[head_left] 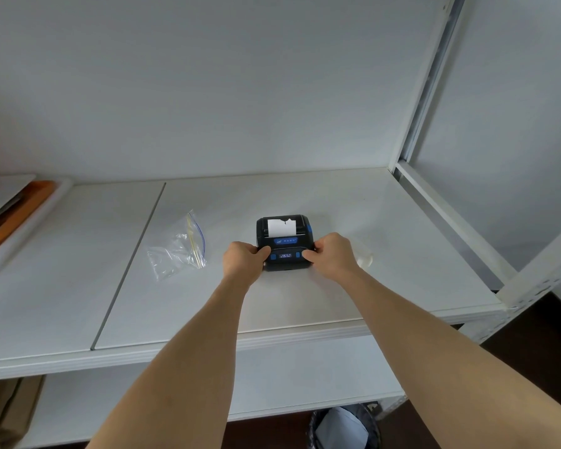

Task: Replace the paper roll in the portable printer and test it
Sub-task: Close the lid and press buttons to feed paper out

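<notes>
Head view. The printer is seen lying flat on the white shelf, roughly at the middle of the shelf's right-hand panel. A strip of white paper is seen emerging from the slot on the printer's far half, with a small notch in its far edge. The lid appears closed over the paper and a small display on the printer's near face is lit.

The left hand is held against the printer's left side, its fingers curled round the near corner, with the thumb laid on the near face by a blue button. The right hand is held likewise against the printer's right side, its fingers curled round that corner.

To the left of the printer, well apart, a clear zip bag is seen lying flat. Just right of the printer, behind the right hand, a small clear object is noted; it cannot be identified.

Assessment: loading is judged complete, since paper is fed out and the lid is down. The test print appears under way or about to be started; no printed marks can be made out.
</notes>
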